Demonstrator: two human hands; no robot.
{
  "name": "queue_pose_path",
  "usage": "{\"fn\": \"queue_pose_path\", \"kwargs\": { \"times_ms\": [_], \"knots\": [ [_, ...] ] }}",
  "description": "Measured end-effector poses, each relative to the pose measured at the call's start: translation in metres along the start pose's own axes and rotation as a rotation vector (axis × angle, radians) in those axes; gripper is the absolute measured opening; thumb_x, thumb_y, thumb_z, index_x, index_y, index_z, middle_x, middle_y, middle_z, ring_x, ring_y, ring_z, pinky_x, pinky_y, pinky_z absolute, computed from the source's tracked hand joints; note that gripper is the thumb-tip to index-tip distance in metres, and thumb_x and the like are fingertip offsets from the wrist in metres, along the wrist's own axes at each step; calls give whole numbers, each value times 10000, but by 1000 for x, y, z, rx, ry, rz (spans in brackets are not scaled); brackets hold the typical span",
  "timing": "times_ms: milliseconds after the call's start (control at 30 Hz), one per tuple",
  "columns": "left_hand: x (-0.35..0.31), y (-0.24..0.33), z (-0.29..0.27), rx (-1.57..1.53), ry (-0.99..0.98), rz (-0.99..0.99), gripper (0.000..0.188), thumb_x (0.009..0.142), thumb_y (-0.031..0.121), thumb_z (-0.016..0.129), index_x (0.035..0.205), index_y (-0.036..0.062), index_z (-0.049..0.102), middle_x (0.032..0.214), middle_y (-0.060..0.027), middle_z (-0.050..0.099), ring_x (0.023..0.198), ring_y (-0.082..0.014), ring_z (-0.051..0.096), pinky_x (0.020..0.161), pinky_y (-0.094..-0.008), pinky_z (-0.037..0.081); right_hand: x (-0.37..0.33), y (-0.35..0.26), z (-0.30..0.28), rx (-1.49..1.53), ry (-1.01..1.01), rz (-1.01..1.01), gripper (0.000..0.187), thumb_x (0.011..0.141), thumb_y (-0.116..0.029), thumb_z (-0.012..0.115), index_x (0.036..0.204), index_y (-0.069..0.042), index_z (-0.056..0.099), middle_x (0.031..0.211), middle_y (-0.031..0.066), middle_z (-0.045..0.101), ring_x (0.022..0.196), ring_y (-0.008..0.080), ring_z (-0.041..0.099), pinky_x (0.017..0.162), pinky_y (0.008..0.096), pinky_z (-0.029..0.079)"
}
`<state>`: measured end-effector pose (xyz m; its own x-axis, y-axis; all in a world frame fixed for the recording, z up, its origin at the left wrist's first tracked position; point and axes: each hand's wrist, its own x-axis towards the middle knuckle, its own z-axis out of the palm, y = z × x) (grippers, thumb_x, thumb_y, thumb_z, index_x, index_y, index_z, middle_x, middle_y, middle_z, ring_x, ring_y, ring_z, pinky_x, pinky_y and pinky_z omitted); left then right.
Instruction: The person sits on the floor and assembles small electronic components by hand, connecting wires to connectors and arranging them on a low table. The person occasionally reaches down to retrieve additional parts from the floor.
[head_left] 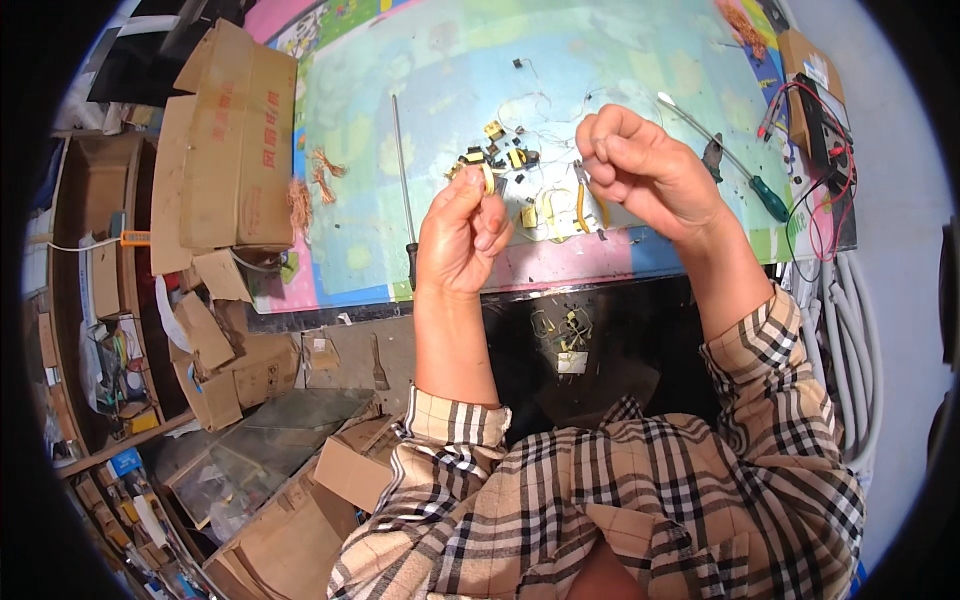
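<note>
A person's left hand [462,232] pinches a small yellow component [487,178] above the near edge of the mat-covered table [420,90], while the right hand [640,165] is closed as if drawing a fine wire too thin to make out. Pulled too hard, the wire could snap; a slip could drop the part among the loose components [500,155] beside the pliers [585,205].

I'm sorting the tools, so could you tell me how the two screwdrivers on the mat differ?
The left screwdriver has a black handle near the mat's front edge and lies almost straight up the mat. The right screwdriver has a green handle and lies slanted, partly behind the right hand. Both have long thin shafts and lie untouched.
</note>
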<state>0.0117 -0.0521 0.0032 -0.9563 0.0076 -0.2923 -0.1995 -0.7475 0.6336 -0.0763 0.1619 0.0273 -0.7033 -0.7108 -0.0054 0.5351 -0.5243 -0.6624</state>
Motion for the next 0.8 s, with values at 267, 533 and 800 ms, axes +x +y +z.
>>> {"fn": "queue_pose_path", "kwargs": {
  "times_ms": [267, 533, 800],
  "knots": [
    [-1, -2, 20, 527, 245, 172, 197, 974, 242, 538, 905, 60, 567, 585, -62, 571, 419, -81, 409, 403, -220, 298, 5, -6, -17, -14, 23, -42, 95, 956, -165, 563, 955, -71, 576, 773, 27, 597, 607, 95, 519, 571, 224, 416],
    [-17, 33, -8, 544, 345, 288, 200, 963, 222, 562, 868, 47, 561, 616, -80, 602, 436, -83, 459, 399, -216, 329, -5, -43, -51, 92, 173, -196, 107, 956, -141, 548, 991, -40, 562, 710, -12, 472, 522, 55, 365, 520, 215, 327],
    [-20, 37, -11, 565, 354, 308, 193, 964, 222, 566, 870, 54, 555, 621, -80, 604, 434, -83, 468, 399, -205, 333, -3, -41, -63, -11, 238, -78, 96, 952, -146, 556, 943, -51, 554, 739, -8, 503, 527, 42, 390, 500, 206, 324]
  ]
}}
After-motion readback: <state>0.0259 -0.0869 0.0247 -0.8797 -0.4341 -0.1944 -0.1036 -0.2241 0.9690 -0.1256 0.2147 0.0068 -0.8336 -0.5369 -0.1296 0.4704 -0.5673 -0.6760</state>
